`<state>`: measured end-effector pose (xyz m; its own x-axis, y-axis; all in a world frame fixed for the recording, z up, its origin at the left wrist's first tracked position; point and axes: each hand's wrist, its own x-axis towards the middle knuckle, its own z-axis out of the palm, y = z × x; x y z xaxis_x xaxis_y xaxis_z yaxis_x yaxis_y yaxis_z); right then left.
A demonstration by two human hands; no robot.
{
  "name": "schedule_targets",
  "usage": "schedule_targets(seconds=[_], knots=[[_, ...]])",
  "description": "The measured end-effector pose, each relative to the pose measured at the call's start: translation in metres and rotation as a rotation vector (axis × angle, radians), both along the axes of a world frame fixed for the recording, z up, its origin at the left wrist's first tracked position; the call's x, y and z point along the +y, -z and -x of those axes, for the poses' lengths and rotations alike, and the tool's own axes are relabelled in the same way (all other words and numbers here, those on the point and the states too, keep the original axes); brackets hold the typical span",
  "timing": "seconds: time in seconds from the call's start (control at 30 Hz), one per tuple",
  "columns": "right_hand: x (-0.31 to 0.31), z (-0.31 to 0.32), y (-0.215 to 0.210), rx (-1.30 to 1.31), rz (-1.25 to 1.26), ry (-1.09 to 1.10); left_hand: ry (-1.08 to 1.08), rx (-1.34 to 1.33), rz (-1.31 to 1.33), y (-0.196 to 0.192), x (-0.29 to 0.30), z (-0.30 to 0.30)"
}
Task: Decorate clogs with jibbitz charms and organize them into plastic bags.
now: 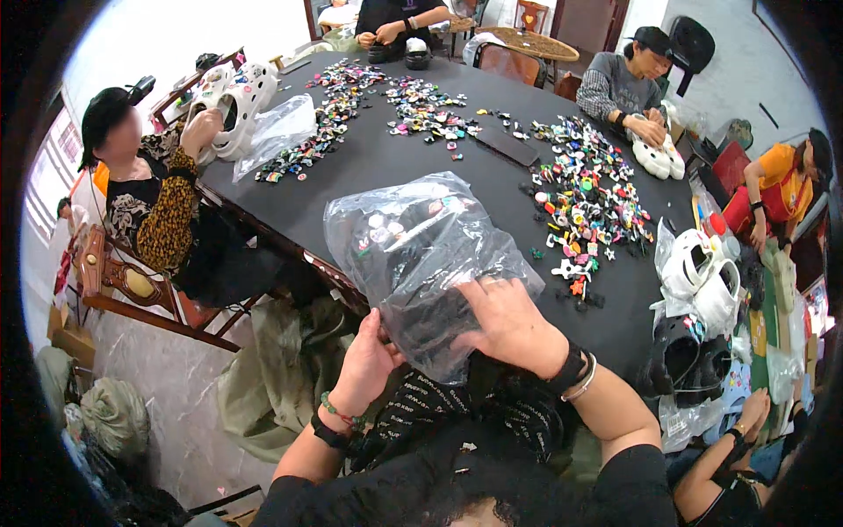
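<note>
Clear plastic bag (417,263) held at the bench's (364,167) near edge

The left hand (367,364) grips its lower left edge; the right hand (514,327) lies spread on its right side. Dark, charm-dotted contents (386,230), possibly shoes, show through the creased film.

A colourless, see-through plastic bag (408,294) shows black with small white patches through its film, and the trousers (421,411) are black with white lettering. The surface (356,171) is plain charcoal; the charms (584,193) are mixed red, yellow, green, pink, blue, white and black. The clogs (255,92) are white with coloured dots, one sleeve (165,215) mottled mustard and black, the floor (167,378) marbled pale grey.
</note>
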<state>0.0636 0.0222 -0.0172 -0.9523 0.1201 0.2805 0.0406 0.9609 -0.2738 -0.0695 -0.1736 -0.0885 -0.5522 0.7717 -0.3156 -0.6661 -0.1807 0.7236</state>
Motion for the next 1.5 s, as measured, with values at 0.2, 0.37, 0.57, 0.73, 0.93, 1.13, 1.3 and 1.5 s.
schedule_targets(seconds=[0.2, 0.37, 0.57, 0.73, 0.93, 1.13, 1.3, 1.5], knots=[[0.023, 0.009, 0.016, 0.025, 0.143, -0.153, 0.009, 0.004, -0.049, 0.0, 0.006, -0.001], [0.019, 0.008, 0.029, 0.017, 0.04, -0.255, -0.011, 0.012, -0.087, 0.004, 0.002, 0.001], [0.012, 0.002, 0.04, 0.27, 0.115, -0.224, -0.051, -0.024, -0.157, 0.013, 0.002, -0.001], [0.015, 0.007, 0.037, 0.116, 0.073, -0.154, -0.093, 0.023, -0.064, 0.014, 0.003, -0.001], [0.015, 0.0, 0.017, 0.157, 0.056, -0.148, -0.119, -0.07, -0.122, 0.021, 0.003, 0.001], [0.017, -0.018, -0.005, 0.111, 0.065, -0.166, -0.101, -0.107, -0.104, 0.02, 0.009, 0.006], [0.019, -0.031, -0.015, 0.065, 0.018, -0.169, -0.092, -0.061, -0.092, 0.012, 0.01, 0.012], [0.014, -0.055, -0.026, 0.261, 0.143, -0.209, -0.12, -0.033, 0.004, -0.009, 0.021, 0.02]])
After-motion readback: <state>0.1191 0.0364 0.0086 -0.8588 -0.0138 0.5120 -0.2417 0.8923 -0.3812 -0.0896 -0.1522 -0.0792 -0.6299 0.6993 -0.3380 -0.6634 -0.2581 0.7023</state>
